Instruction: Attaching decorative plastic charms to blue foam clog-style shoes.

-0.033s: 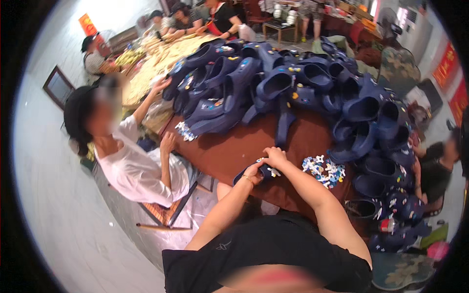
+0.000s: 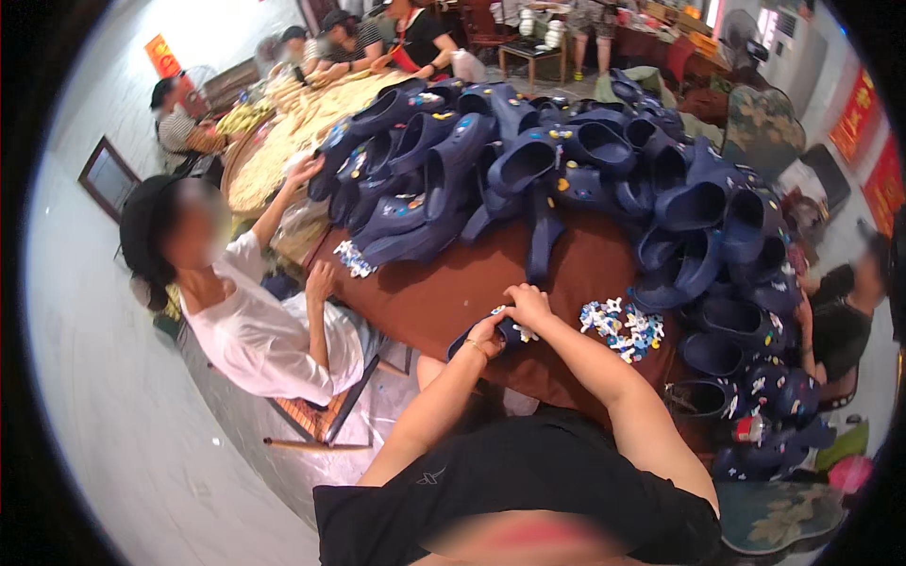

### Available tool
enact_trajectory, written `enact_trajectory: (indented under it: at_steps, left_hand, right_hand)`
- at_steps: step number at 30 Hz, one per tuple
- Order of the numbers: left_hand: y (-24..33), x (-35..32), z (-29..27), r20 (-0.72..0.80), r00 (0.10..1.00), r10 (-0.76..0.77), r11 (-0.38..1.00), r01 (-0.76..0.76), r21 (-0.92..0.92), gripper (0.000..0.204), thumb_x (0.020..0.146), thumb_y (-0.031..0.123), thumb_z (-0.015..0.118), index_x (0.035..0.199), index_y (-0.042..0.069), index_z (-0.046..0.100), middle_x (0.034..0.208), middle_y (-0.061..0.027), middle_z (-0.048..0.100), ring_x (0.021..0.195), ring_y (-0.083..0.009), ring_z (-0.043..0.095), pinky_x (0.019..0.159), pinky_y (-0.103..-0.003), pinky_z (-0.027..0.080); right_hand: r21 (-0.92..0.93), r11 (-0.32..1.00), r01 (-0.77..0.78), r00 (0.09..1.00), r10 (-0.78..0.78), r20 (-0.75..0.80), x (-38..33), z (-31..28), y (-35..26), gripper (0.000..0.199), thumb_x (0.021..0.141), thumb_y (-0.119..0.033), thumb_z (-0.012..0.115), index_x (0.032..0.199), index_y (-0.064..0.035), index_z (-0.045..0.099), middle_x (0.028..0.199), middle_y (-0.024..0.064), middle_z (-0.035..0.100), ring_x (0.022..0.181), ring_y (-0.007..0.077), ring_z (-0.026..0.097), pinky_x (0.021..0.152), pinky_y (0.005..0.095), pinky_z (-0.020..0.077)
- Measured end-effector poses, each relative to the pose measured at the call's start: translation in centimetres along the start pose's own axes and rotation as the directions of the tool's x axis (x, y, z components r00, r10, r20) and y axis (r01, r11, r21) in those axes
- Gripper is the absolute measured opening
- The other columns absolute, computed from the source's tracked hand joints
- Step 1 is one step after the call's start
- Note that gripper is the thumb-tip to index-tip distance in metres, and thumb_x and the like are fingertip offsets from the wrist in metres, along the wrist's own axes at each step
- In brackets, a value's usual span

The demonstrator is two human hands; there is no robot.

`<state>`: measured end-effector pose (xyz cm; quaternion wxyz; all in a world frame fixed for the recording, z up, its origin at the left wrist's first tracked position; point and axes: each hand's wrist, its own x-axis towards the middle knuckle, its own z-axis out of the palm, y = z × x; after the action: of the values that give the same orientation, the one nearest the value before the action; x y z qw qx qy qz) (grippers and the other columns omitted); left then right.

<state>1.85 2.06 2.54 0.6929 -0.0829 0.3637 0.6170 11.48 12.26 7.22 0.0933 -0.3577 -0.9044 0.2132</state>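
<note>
A dark blue foam clog (image 2: 511, 332) is held low over the near edge of the brown cloth-covered table, partly hidden by my hands. My left hand (image 2: 487, 334) grips it from the left, fingers closed around its side. From above and the right, my right hand (image 2: 528, 307) bends its fingers down onto the clog; whatever lies under the fingertips is hidden. Small white charms show on the clog between my hands. Right of my right hand lies a loose pile of white, blue and yellow shoe charms (image 2: 623, 328).
A big heap of dark blue clogs (image 2: 524, 165) covers the table's far and right sides. Another charm pile (image 2: 354, 258) lies at the left, beside a seated co-worker (image 2: 274, 321) in white. A person (image 2: 845, 321) sits at the right. More people work behind, around a pale yellow heap (image 2: 274, 160).
The view has shifted very slightly. My hands stay on the clog almost unmoved.
</note>
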Motion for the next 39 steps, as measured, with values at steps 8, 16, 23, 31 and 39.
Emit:
enact_trajectory:
  at_steps: [8,16,23,31,39]
  left_hand:
    - [-0.3,2.3,-2.1,-0.133,0.989,0.065,0.994,-0.075,-0.073,0.009,0.093,0.015,0.054,0.095,0.009,0.061,0.09,-0.0025,0.066,0.078,-0.0157,0.063,0.066,-0.028,0.054]
    - [-0.3,1.5,-0.9,-0.181,0.976,0.124,0.992,-0.121,0.032,0.011,0.092,0.014,0.057,0.1,0.008,0.06,0.094,-0.0047,0.065,0.083,-0.0159,0.063,0.071,-0.029,0.054]
    - [2.1,-3.2,4.0,-0.101,0.969,0.223,0.946,-0.241,-0.215,0.037,0.101,0.025,0.033,0.129,0.004,0.046,0.131,-0.0139,0.052,0.12,-0.0283,0.05,0.107,-0.045,0.036]
    - [-0.1,-6.8,13.6,0.229,0.922,0.314,0.904,-0.217,-0.368,0.046,0.101,0.032,0.034,0.137,0.003,0.037,0.142,-0.0143,0.04,0.13,-0.0295,0.04,0.113,-0.045,0.028]
    - [-2.7,-10.9,14.7,0.473,0.868,0.153,0.988,-0.14,-0.062,0.046,0.095,0.026,0.051,0.136,0.006,0.041,0.14,-0.0131,0.043,0.129,-0.0271,0.041,0.11,-0.043,0.032]
  right_hand:
    - [-0.17,0.921,0.351,0.936,-0.34,0.092,-0.9,0.2,-0.5,0.012,0.072,-0.012,0.063,0.081,-0.0095,0.07,0.088,0.0083,0.064,0.094,0.0279,0.058,0.083,0.0461,0.0438]
    - [-0.232,0.951,0.205,0.968,-0.161,0.193,-1.7,-0.7,-2.1,0.023,0.073,-0.018,0.065,0.094,-0.0078,0.071,0.102,0.0119,0.066,0.108,0.0305,0.054,0.091,0.0437,0.0396]
    - [0.318,0.924,0.211,0.939,-0.101,-0.33,-9.7,-0.5,0.6,0.058,0.075,-0.028,0.07,0.123,-0.0021,0.051,0.121,0.0173,0.052,0.107,0.0344,0.052,0.096,0.0454,0.0388]
    - [0.751,0.628,-0.206,0.975,0.2,0.1,-12.7,1.0,-1.7,0.086,0.071,-0.044,0.076,0.133,0.0022,0.039,0.11,0.022,0.061,0.093,0.0321,0.062,0.083,0.0375,0.0495]
    - [0.881,0.472,0.016,0.905,0.368,-0.214,-7.7,-2.4,2.9,0.049,0.083,-0.023,0.062,0.126,-0.0012,0.049,0.119,0.0167,0.059,0.11,0.0278,0.057,0.095,0.0388,0.0442]
